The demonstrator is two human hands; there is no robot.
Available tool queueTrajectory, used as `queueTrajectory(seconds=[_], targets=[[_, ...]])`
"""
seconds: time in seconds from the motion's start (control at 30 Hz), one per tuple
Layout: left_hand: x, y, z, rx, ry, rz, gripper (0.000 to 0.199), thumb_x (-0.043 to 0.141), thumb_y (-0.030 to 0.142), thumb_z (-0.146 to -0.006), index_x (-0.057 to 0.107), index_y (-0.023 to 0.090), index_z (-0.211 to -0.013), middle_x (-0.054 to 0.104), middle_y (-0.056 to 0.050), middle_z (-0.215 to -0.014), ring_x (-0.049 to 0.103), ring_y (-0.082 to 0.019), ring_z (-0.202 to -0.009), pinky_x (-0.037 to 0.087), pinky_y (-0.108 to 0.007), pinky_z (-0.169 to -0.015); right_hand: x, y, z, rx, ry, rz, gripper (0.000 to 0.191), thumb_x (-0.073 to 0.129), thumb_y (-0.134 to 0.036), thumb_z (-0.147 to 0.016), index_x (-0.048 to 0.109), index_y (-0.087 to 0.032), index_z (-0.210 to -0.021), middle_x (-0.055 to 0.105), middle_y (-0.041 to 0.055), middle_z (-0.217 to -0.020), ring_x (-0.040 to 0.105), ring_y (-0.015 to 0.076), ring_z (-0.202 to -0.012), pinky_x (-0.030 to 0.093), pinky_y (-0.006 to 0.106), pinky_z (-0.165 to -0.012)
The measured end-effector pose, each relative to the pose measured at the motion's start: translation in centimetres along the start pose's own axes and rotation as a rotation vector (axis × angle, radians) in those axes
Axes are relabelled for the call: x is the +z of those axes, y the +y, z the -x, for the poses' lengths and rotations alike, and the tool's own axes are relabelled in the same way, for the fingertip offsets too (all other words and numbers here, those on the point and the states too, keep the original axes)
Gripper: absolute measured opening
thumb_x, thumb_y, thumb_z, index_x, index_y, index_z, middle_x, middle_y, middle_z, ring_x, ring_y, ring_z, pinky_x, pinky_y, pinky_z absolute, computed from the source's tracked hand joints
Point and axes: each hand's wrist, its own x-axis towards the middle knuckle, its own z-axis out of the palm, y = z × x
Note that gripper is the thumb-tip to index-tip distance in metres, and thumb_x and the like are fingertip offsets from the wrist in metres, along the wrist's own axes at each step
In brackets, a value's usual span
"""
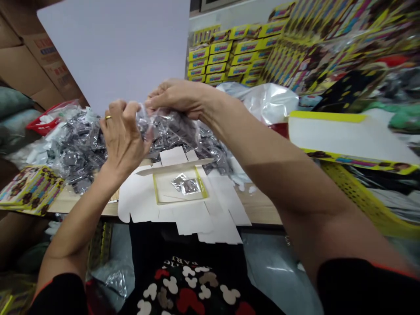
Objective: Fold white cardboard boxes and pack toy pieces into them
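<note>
The fingers of the right hand [176, 97] pinch together on a clear bag [180, 127]; its bulk hangs just below them, long axis slanting down rightward; the left hand [122, 131] sits farther left, its hidden grip I can't tell.

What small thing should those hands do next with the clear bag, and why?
I'd probably lower the bag toward the carton: the left hand and right hand seem to pinch its plastic up over the pile, while the carton lies spread open nearer the body, bearing silver packets but no such bag.
</note>
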Motion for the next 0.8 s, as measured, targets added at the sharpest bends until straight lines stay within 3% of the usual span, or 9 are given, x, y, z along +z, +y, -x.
queueTrajectory(seconds=[0.07, 0.1, 0.23, 0.37, 0.5, 0.6, 0.67, 0.77, 0.8], targets=[[0.0, -0.6, -0.6, 0.029, -0.036, 0.107, 0.028, 0.067, 0.044, -0.104, 0.066, 0.023, -0.123, 0.068, -0.014, -0.136, 0.062, -0.032, -0.133, 0.048, -0.058, -0.117, -0.2, 0.7, -0.6, 0.088, -0.063, -0.031, 0.03, 0.067, -0.013, -0.097, 0.057, -0.018, -0.07, 0.049, -0.0036, -0.058, 0.04, 0.0072, -0.052, 0.03, 0.022, -0.046], [-0.2, -1.0, -1.1, 0.024, -0.088, 0.208, 0.022, 0.062, 0.041, -0.106, 0.07, 0.023, -0.116, 0.073, -0.011, -0.127, 0.068, -0.028, -0.124, 0.053, -0.051, -0.112, -0.4, 1.2, -0.9, 0.116, -0.103, -0.025, 0.028, 0.071, -0.015, -0.096, 0.058, -0.017, -0.07, 0.05, -0.0033, -0.059, 0.041, 0.0076, -0.052, 0.033, 0.021, -0.046], [-1.1, -2.4, -2.4, -0.134, -0.277, 0.565, 0.031, 0.071, 0.049, -0.099, 0.077, 0.02, -0.09, 0.078, -0.005, -0.087, 0.072, -0.018, -0.082, 0.059, -0.031, -0.079, -1.0, 3.5, -1.6, 0.077, -0.204, 0.06, 0.025, 0.081, -0.024, -0.09, 0.064, -0.019, -0.072, 0.059, 0.0001, -0.064, 0.051, 0.0115, -0.057, 0.047, 0.025, -0.054], [-2.0, -2.5, -2.9, -0.296, -0.203, 0.581, 0.031, 0.072, 0.046, -0.097, 0.077, 0.018, -0.086, 0.075, -0.004, -0.074, 0.068, -0.015, -0.069, 0.056, -0.026, -0.069, -1.0, 3.6, 0.2, -0.139, -0.018, 0.193, 0.01, 0.074, -0.028, -0.097, 0.076, -0.02, -0.093, 0.076, 0.004, -0.086, 0.067, 0.0173, -0.084, 0.057, 0.029, -0.078], [-2.8, -2.3, -4.0, -0.347, -0.14, 0.493, 0.027, 0.07, 0.04, -0.098, 0.075, 0.018, -0.084, 0.074, -0.003, -0.071, 0.066, -0.014, -0.066, 0.054, -0.024, -0.066, 1.5, 1.8, 2.8, -0.319, 0.022, 0.293, 0.033, 0.072, -0.039, -0.099, 0.076, -0.019, -0.125, 0.079, 0.0084, -0.113, 0.07, 0.0244, -0.11, 0.058, 0.035, -0.097], [-3.5, -2.4, -5.1, -0.347, -0.151, 0.498, 0.03, 0.069, 0.043, -0.099, 0.075, 0.017, -0.085, 0.074, -0.004, -0.071, 0.066, -0.014, -0.064, 0.053, -0.023, -0.062, 3.7, 1.3, 2.6, -0.278, 0.149, 0.383, 0.045, 0.077, -0.033, -0.093, 0.07, -0.015, -0.134, 0.078, 0.0133, -0.116, 0.071, 0.0278, -0.108, 0.056, 0.037, -0.096], [-4.1, -2.6, -5.6, -0.363, -0.191, 0.536, 0.034, 0.071, 0.048, -0.097, 0.075, 0.016, -0.086, 0.075, -0.005, -0.072, 0.067, -0.015, -0.064, 0.053, -0.024, -0.06, 4.2, 1.2, 1.6, -0.221, 0.2, 0.382, 0.036, 0.073, -0.024, -0.094, 0.071, -0.014, -0.128, 0.078, 0.0119, -0.107, 0.07, 0.0241, -0.097, 0.055, 0.034, -0.088], [-5.1, -2.8, -5.6, -0.403, -0.351, 0.627, 0.038, 0.082, 0.054, -0.087, 0.079, 0.016, -0.093, 0.077, -0.006, -0.075, 0.069, -0.016, -0.065, 0.053, -0.025, -0.058, 3.3, 1.2, 0.4, -0.2, 0.086, 0.302, 0.011, 0.066, -0.014, -0.095, 0.075, -0.014, -0.1, 0.075, 0.0047, -0.086, 0.063, 0.0151, -0.079, 0.048, 0.027, -0.073], [-5.3, -2.9, -5.5, -0.413, -0.415, 0.648, 0.039, 0.086, 0.054, -0.083, 0.081, 0.017, -0.094, 0.078, -0.007, -0.076, 0.069, -0.017, -0.065, 0.053, -0.026, -0.057, 2.7, 1.3, 0.2, -0.198, 0.04, 0.27, 0.011, 0.064, -0.012, -0.095, 0.074, -0.015, -0.091, 0.073, 0.0028, -0.08, 0.06, 0.013, -0.074, 0.045, 0.025, -0.07]])
